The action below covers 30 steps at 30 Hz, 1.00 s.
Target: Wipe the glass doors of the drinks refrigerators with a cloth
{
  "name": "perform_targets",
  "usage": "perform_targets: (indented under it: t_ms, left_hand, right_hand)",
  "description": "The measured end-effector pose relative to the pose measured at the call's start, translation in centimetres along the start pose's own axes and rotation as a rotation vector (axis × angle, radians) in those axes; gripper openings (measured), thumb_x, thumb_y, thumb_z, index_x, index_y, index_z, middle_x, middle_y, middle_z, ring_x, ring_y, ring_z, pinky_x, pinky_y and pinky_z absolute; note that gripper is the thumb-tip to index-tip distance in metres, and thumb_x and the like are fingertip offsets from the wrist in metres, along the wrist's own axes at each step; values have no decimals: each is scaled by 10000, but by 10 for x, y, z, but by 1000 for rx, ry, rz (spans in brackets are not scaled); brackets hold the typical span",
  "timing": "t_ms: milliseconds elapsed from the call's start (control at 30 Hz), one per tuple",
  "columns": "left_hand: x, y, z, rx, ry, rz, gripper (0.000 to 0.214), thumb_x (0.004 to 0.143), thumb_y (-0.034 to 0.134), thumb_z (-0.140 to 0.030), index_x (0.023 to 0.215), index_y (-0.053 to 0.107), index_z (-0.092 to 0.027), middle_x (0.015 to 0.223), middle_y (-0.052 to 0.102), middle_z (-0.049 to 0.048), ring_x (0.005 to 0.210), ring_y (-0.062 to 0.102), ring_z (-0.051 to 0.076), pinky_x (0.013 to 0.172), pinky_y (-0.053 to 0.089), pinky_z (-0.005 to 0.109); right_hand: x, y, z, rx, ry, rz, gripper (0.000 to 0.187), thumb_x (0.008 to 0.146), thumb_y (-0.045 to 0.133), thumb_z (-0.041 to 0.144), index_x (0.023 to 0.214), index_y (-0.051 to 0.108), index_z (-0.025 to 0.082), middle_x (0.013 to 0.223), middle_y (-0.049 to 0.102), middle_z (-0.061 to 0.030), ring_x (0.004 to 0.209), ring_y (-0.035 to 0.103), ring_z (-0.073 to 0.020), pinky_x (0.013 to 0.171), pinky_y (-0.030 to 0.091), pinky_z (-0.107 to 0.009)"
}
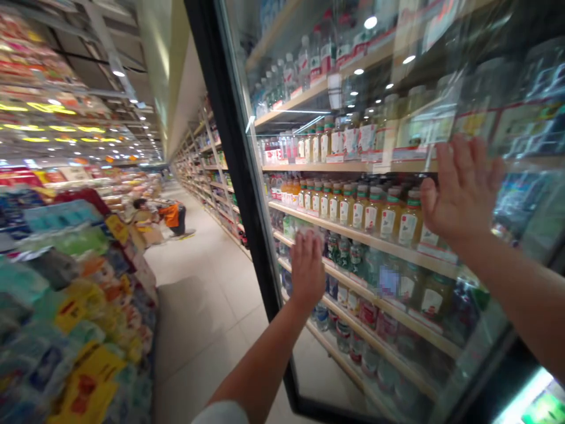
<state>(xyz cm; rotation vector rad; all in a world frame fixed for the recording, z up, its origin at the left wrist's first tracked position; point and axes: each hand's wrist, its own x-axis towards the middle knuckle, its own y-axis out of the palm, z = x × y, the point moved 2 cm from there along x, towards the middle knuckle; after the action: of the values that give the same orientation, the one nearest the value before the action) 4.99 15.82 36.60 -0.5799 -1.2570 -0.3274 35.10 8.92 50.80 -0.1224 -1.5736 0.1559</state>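
A glass cooler door with a dark frame stands swung out in front of me. My left hand is raised at the lower middle of the pane, fingers stretched upward and holding nothing. Higher on the right, my right hand is spread with its palm toward the glass. Both palms seem to be at the pane; whether they press on it I cannot tell exactly. Through the glass show rows of bottles with pale yellow drinks and green caps, partly hidden by my right hand.
At the left, a display heaped with bagged goods borders the tiled aisle floor. Farther down the aisle, a person in orange and dark clothing bends near some boxes. Long shelves run along the right wall. A lit case glows at the lower right.
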Motion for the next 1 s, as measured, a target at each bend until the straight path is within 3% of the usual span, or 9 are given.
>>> perform_targets:
  t_ms: [100, 300, 433, 533, 667, 733, 800, 900, 1000]
  left_hand:
    - [-4, 5, -7, -25, 108, 59, 634, 944, 430, -85, 1567, 316, -121, 1575, 418, 141, 1544, 180, 289, 1249, 272, 481]
    - [66, -4, 11, -47, -267, -65, 645, 973, 342, -123, 1598, 184, -109, 1656, 226, 175, 1563, 38, 285, 1254, 192, 566]
    - [72, 4, -17, -68, 24, -14, 654, 948, 401, -96, 1584, 254, -130, 1627, 330, 128, 1559, 88, 272, 1262, 225, 489]
    - [84, 3, -9, -40, 169, -25, 632, 953, 411, -97, 1570, 310, -187, 1592, 411, 75, 1554, 143, 229, 1271, 217, 436]
    - [120, -6, 31, -13, -172, -118, 603, 965, 346, -114, 1565, 288, -112, 1636, 302, 143, 1563, 75, 252, 1269, 191, 512]
    - [123, -7, 28, -20, -220, -144, 612, 963, 340, -109, 1571, 269, -103, 1644, 279, 150, 1565, 52, 257, 1268, 189, 530]
    - [112, -3, 9, -30, -114, -120, 627, 955, 343, -83, 1577, 268, -114, 1640, 300, 130, 1564, 30, 247, 1273, 191, 512]
    - [94, 4, -20, -46, 284, 53, 633, 951, 395, -95, 1572, 316, -193, 1628, 346, 44, 1561, 90, 196, 1275, 228, 410]
    - [111, -3, -5, -8, 274, 74, 620, 937, 387, -92, 1549, 369, -191, 1629, 346, 30, 1564, 78, 205, 1287, 182, 448]
  right_hand:
    - [-1, 0, -2, 53, -23, -24, 665, 985, 296, 527, 1585, 294, 240, 1652, 267, -84, 1563, 153, -272, 1234, 58, -555]
    - [-4, -2, 7, -55, -62, -64, 683, 964, 380, 433, 1603, 244, 232, 1658, 274, -98, 1554, 194, -315, 1220, 148, -656]
    - [-4, -1, 10, -79, -46, -47, 680, 965, 387, 420, 1603, 241, 235, 1658, 277, -91, 1559, 184, -298, 1239, 135, -619]
    - [-4, -1, 9, -87, -52, -50, 678, 968, 371, 429, 1601, 248, 222, 1658, 277, -91, 1561, 177, -293, 1243, 132, -613]
    - [-5, -1, 9, -125, -50, -44, 662, 991, 313, 454, 1598, 263, 194, 1653, 283, -99, 1567, 159, -271, 1246, 145, -605]
    - [-5, -1, 10, -159, -31, -36, 650, 1007, 277, 462, 1595, 276, 186, 1649, 290, -100, 1571, 143, -241, 1250, 154, -575]
    - [-4, -2, 11, -141, -7, -37, 637, 1015, 261, 471, 1589, 298, 196, 1644, 302, -89, 1569, 140, -216, 1259, 138, -535]
    - [-4, -3, 14, -44, 25, -52, 627, 1015, 274, 498, 1573, 342, 220, 1631, 329, -73, 1561, 174, -220, 1269, 97, -502]
    - [-4, -2, 14, -15, 32, -54, 640, 1008, 274, 524, 1571, 346, 228, 1631, 329, -66, 1559, 183, -228, 1268, 94, -515]
